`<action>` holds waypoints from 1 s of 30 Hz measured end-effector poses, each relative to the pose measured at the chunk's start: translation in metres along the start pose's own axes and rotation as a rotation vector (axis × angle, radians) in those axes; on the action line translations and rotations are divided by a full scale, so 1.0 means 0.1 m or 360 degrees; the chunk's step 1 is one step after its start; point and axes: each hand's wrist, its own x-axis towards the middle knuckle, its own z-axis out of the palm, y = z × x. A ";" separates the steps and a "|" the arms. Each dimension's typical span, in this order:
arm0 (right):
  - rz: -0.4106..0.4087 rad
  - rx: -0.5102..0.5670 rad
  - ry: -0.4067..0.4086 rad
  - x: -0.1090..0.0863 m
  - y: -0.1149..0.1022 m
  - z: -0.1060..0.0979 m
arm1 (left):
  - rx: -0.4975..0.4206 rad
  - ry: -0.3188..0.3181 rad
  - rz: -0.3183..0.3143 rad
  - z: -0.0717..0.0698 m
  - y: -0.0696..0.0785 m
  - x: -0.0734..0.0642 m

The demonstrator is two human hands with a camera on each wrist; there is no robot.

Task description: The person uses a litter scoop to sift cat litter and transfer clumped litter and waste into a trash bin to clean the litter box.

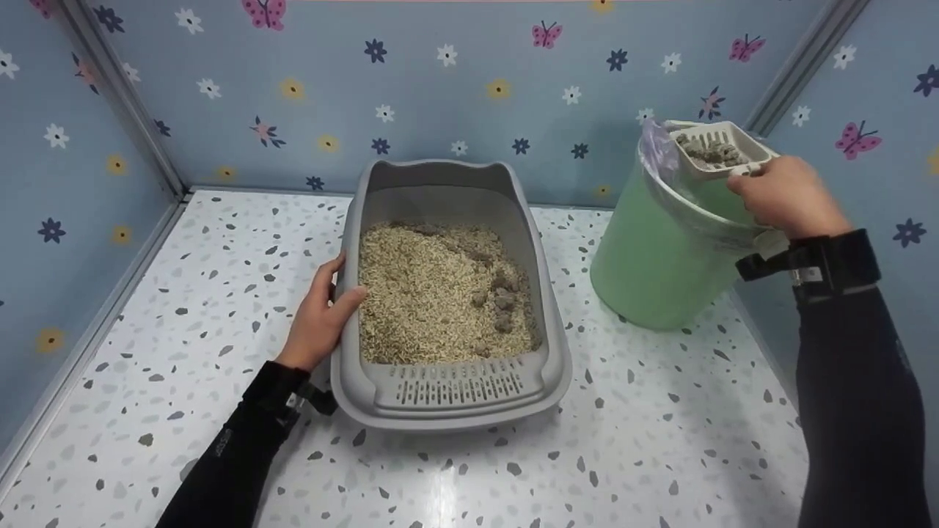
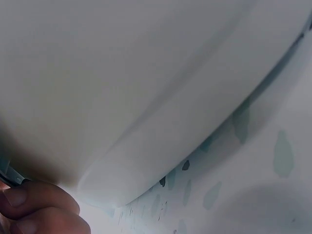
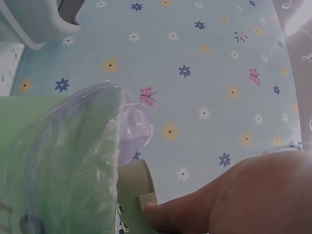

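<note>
Light blue wall panels printed with flowers and butterflies enclose a white, speckled, terrazzo-patterned floor, which I observe through the head view. Centred on this floor is a grey plastic litter box with raised sides and a slotted panel along its near end. It contains beige granular litter; a group of grey-brown clumps lies toward its right side. I see the left hand gripping the box's left rim, with the thumb on top and the other fingers at the outer side. To the right of the box, well apart from it, stands a tapered green plastic bin with a translucent purple liner over its rim. I see the right hand with its fingers curled around the handle of an off-white slotted plastic scoop. The scoop is at the bin's mouth and carries grey clumped litter; I cannot tell whether it touches the rim. Each wrist carries a black strap over a black sleeve.
</note>
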 end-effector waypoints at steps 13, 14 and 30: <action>-0.0063 0.0013 -0.0034 0.00 0.01 0.01 | -0.0004 0.0010 0.0012 0.00 -0.03 0.01; -0.0077 0.0004 -0.0019 -0.01 0.01 0.02 | -0.0011 0.0006 0.0012 0.00 -0.03 0.01; -0.0241 -0.0312 0.0453 -0.14 0.00 0.15 | -0.0024 -0.0005 0.0038 0.00 -0.01 0.01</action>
